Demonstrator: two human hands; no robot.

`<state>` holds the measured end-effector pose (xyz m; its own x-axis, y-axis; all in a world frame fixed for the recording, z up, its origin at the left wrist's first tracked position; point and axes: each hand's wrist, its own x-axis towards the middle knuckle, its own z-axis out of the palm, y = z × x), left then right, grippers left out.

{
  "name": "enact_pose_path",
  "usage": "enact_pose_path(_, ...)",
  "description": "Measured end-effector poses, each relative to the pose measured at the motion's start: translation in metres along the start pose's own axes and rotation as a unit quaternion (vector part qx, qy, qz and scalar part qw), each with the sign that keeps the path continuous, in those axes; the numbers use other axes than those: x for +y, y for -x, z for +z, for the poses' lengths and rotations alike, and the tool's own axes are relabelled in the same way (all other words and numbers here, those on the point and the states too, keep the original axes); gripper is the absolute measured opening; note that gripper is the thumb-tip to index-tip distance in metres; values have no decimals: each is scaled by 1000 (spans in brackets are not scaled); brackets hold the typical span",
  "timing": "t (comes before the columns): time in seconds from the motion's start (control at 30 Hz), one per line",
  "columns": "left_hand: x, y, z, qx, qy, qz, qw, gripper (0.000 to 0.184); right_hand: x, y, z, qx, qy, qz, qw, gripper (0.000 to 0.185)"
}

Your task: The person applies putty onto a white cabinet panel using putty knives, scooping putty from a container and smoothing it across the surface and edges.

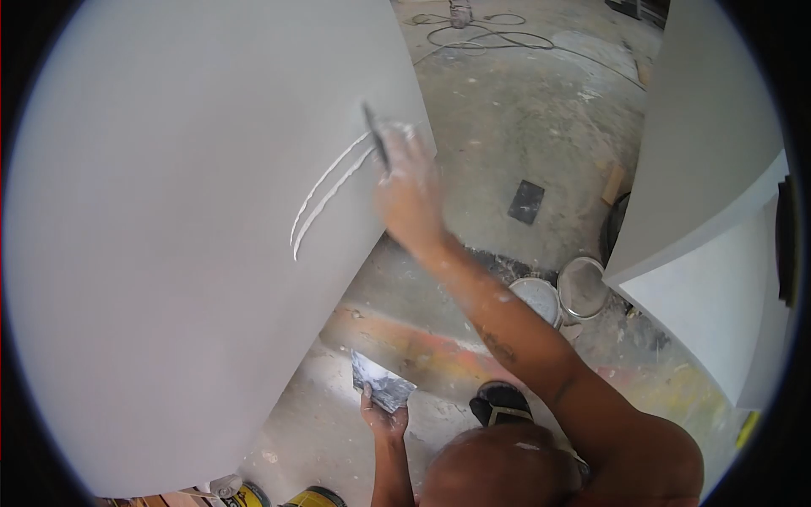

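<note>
"What's on the left?"
"A big panel [186, 253], with two cans [314, 497] by its near end."
"And right?"
"A second panel [705, 160]."
"Between them?"
"Floor [473, 110], with a small sheet [526, 202] on it. Two buckets [583, 287] stand side by side, nearer than the sheet."
"Farther back?"
"A looped cable [486, 42], on the floor."

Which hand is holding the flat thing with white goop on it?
The left hand, lower in view, holds that smeared plate. The right hand holds a dark blade by the big pale panel.
</note>
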<state>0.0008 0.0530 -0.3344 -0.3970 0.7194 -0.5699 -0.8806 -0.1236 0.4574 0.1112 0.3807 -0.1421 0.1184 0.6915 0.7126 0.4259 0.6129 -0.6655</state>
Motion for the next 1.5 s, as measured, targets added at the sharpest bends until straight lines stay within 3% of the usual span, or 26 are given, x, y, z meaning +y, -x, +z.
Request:
enact_pose_path(0.07, -1, 0, -2, -36, 34, -6, 999, 44, -27, 19, 0, -30, -6, -16, 999, 59)
enact_pose_path(0.3, 12, 4, -3, 1, 61, 22, 998, 43, -107, 92, 10, -148, -35, -115, 982, 63)
enact_pose_path(0.43, 18, -6, -23, -10, 101, 30, 994, 42, -115, 142, 37, -144, 12, -238, 960, 58)
enact_pose_path(0.53, 28, 0, -26, -16, 95, 49, 994, 45, -123, 155, 28, -192, -4, -267, 944, 58)
enact_pose_path(0.57, 29, 1, -26, -23, 83, 52, 995, 49, -126, 157, 23, -231, -16, -243, 942, 65)
enact_pose_path(0.67, 32, 3, -23, -32, 74, 51, 995, 48, -113, 148, 0, -292, -64, -202, 933, 61)
enact_pose_path(0.73, 31, 3, -29, -40, 64, 57, 996, 48, -91, 134, -11, -280, -102, -110, 948, 57)
enact_pose_path(0.83, 25, -3, -27, -39, 47, 46, 997, 47, -40, 92, -12, -158, -72, 80, 982, 42)
enact_pose_path(0.9, 23, 4, -8, 8, 44, 44, 998, 44, -4, 45, -16, -79, -100, 135, 983, 40)
enact_pose_path(1.0, 23, 2, -9, 4, 29, 29, 999, 42, 55, -1, -8, -48, -54, 136, 988, 39)
enact_pose_path(1.13, 26, 5, 0, 7, -4, 32, 999, 41, 74, -35, -6, -2, -13, 127, 992, 37)
enact_pose_path(1.3, 29, 10, 9, 19, 6, 29, 999, 40, 58, -27, 4, 31, 15, 125, 992, 36)
enact_pose_path(1.5, 25, 8, 8, 1, 36, 25, 999, 40, -18, 31, 12, -25, -16, 12, 999, 60)
